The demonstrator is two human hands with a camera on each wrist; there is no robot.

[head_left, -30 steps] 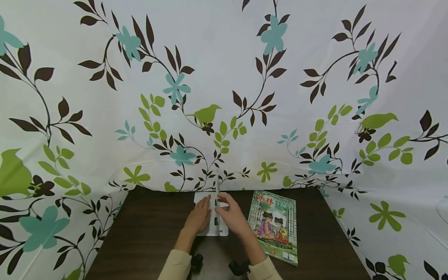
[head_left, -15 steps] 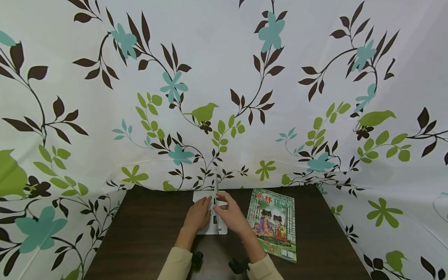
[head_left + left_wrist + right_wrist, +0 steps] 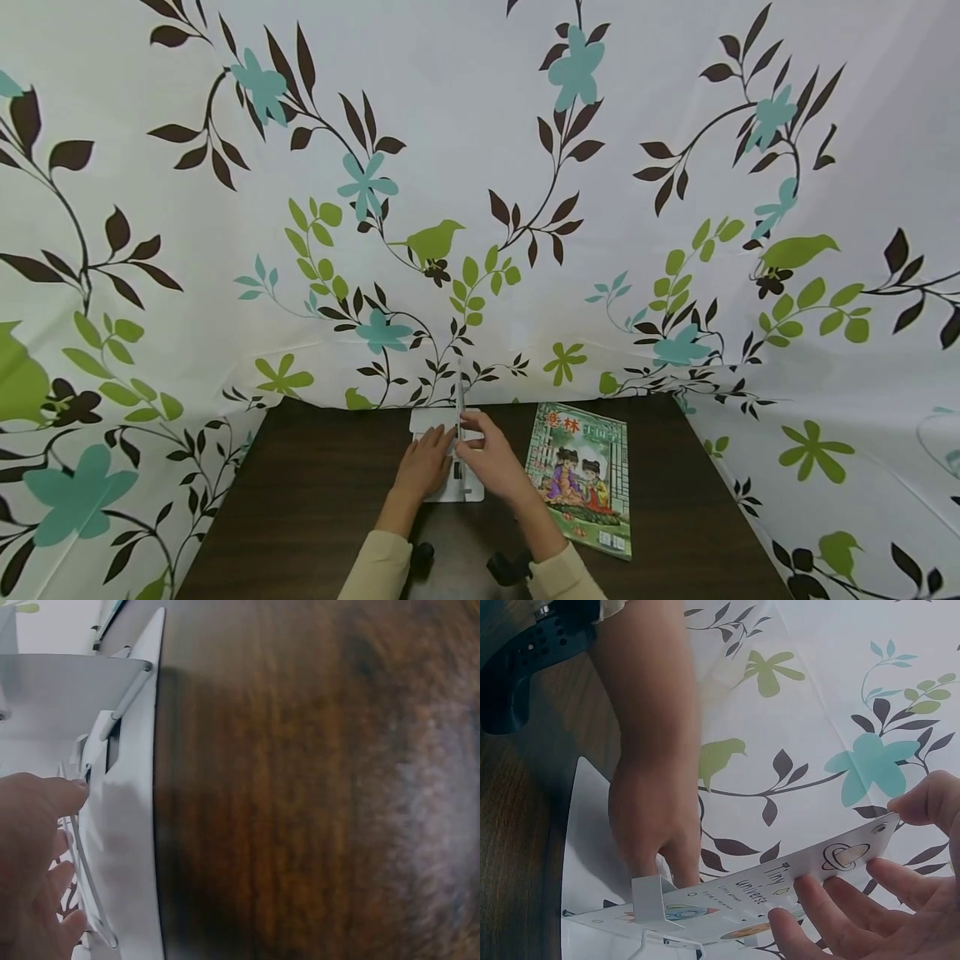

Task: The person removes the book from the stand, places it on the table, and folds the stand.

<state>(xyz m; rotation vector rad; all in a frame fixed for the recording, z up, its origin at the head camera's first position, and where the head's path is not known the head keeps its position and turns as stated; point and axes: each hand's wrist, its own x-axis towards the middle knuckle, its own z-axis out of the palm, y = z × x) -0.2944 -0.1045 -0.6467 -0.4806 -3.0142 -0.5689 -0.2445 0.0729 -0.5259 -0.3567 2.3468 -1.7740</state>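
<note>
A white metal book stand (image 3: 459,492) lies on the dark table, its back panel raised almost edge-on to the head view. My right hand (image 3: 491,458) holds that panel's outer edge, thumb on one side and fingertips on the other. The right wrist view shows the panel (image 3: 742,904) printed with a planet and the words "Tiny universe". Low at the stand's base, my left hand (image 3: 427,467) has its thumb and fingers around a thin wire support (image 3: 82,870). White metal clips (image 3: 651,900) stick out from the panel.
A green illustrated magazine (image 3: 581,483) lies right of the stand. Behind the table hangs a white cloth (image 3: 480,167) with leaves, flowers and birds. A dark wrist mount (image 3: 510,568) is strapped at each forearm.
The left fingertips have shifted slightly right, toward the panel. The right hand keeps its hold and the panel stays upright. The whole head view has drifted a little.
</note>
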